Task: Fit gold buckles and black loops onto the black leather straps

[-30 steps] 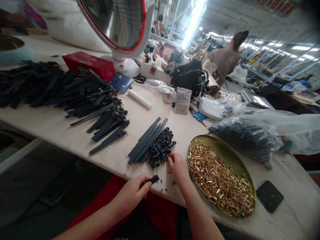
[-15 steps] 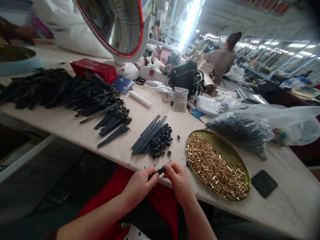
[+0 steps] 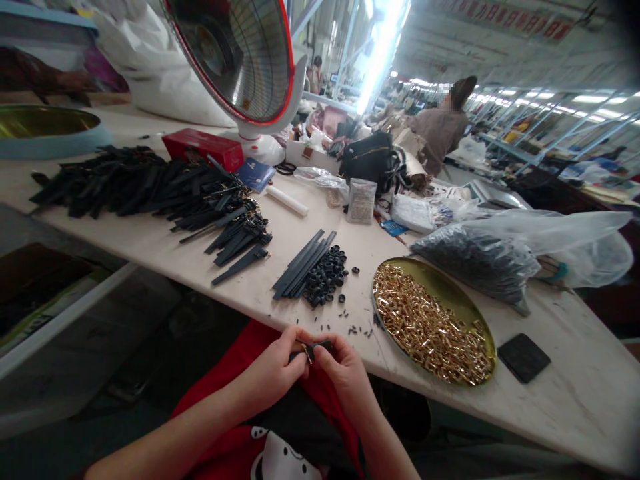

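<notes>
Close together at the table's front edge, my left hand (image 3: 283, 360) and my right hand (image 3: 337, 367) both pinch a short dark strap (image 3: 323, 345). A small gold buckle (image 3: 307, 353) shows on it between my fingers; part of the strap is hidden by them. Just beyond my hands lie flat black straps (image 3: 300, 267) and a heap of small black loops (image 3: 320, 283). To the right, a round tray (image 3: 450, 273) holds many gold buckles (image 3: 425, 327). At the left is a large pile of black straps (image 3: 145, 183), some with gold fittings at their ends.
A round heater (image 3: 240, 60) stands behind a red box (image 3: 203, 148). Further right are a black bag (image 3: 367, 160), a clear bag of dark pieces (image 3: 475, 260) and a dark square pad (image 3: 524, 357). Small black scraps (image 3: 360, 330) lie near the tray. A person (image 3: 440, 130) is in the background.
My hands have come closer together around the strap, and a gold buckle now shows between them. The strap is turned flatter. The whole view has shifted slightly.
</notes>
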Available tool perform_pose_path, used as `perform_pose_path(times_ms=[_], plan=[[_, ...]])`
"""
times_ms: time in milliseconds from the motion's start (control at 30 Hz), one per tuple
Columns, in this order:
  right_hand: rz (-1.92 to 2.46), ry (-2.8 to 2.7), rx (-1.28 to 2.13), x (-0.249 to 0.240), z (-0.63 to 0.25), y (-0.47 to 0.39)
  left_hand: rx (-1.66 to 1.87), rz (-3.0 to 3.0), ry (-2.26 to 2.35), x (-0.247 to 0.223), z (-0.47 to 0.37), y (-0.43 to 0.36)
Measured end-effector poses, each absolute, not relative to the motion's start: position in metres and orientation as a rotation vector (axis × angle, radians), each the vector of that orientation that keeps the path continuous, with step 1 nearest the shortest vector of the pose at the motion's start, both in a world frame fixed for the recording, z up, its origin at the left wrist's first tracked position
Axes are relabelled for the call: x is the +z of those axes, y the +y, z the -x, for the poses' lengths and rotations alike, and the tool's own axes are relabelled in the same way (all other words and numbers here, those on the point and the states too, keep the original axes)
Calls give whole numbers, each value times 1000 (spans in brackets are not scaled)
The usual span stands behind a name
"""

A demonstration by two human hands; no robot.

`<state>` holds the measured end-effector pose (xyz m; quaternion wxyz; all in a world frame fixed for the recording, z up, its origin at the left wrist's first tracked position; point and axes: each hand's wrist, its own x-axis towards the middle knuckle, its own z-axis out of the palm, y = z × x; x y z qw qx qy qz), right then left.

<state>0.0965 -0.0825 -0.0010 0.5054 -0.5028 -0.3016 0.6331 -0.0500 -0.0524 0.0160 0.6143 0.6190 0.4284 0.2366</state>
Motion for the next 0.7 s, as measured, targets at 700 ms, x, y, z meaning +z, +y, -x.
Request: perform_pose_path(times_ms=[700], plan=[[1195, -534, 1790, -42, -93, -75, 184, -1472, 1186, 3, 56, -20]])
